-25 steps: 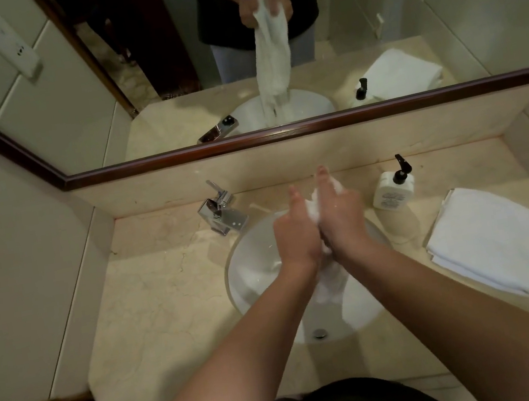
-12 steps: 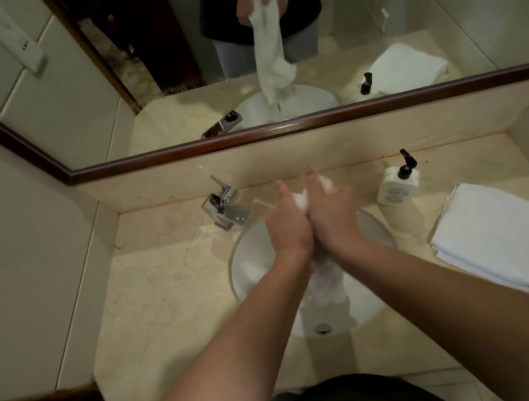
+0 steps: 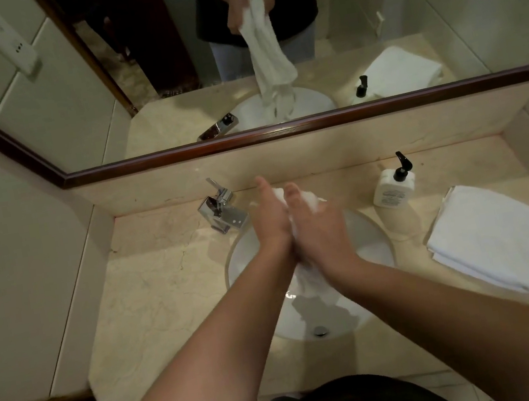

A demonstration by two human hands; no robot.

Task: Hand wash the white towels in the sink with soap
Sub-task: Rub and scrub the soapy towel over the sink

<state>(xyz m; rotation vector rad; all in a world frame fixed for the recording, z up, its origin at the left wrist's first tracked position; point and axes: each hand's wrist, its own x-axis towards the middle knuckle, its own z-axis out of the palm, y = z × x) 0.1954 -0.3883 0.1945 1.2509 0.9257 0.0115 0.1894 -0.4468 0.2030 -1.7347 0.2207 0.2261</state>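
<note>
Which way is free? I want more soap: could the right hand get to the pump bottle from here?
Probably yes: the soap bottle stands unobstructed on the counter, but the right hand grips the wet towel and must let go.

white towel (image 3: 314, 282); cream veined counter (image 3: 165, 285); black pump (image 3: 402, 166).
</note>
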